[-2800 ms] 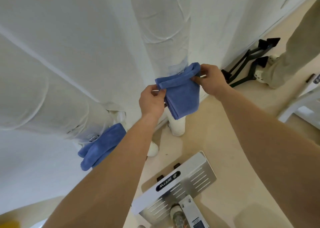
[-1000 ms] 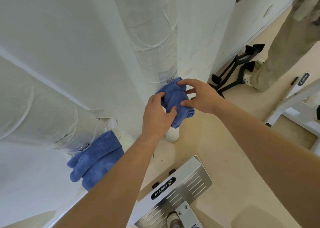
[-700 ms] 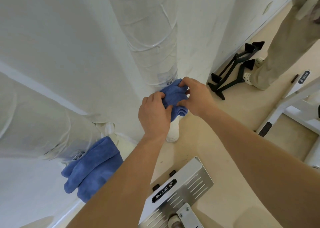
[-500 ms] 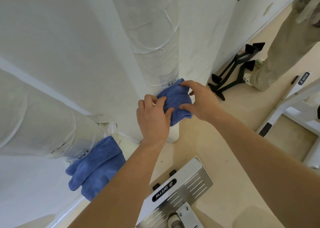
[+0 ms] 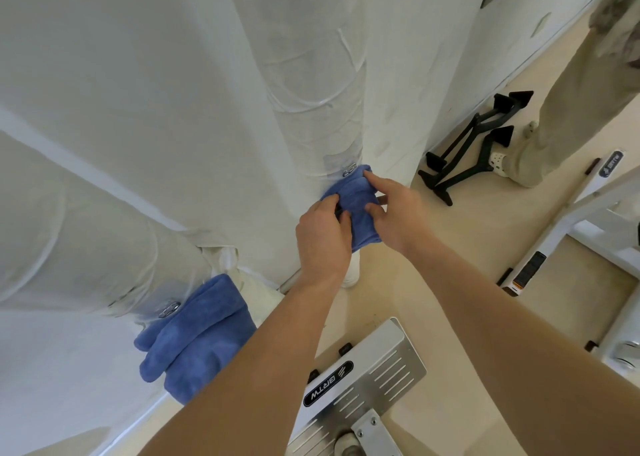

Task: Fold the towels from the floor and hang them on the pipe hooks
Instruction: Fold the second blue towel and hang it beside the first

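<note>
A folded blue towel (image 5: 356, 199) hangs against the white wrapped vertical pipe (image 5: 311, 74), its top edge at a small metal hook (image 5: 348, 170). My left hand (image 5: 323, 237) grips the towel's left side with thumb and fingers. My right hand (image 5: 389, 209) pinches its right side, index finger stretched toward the hook. A second folded blue towel (image 5: 197, 337) hangs from another metal hook (image 5: 168, 309) on the wrapped pipe (image 5: 69, 240) at the lower left.
A metal plate marked BRTW (image 5: 360, 383) lies on the beige floor just below my arms. Black stands (image 5: 471, 147) lean by the wall at right. Another person's trouser leg (image 5: 571, 102) and a white frame (image 5: 588, 213) are at far right.
The towel, first held spread in the air, has been brought against the vertical pipe at the hook. Both hands stay on it and have shifted their fingers slightly.
</note>
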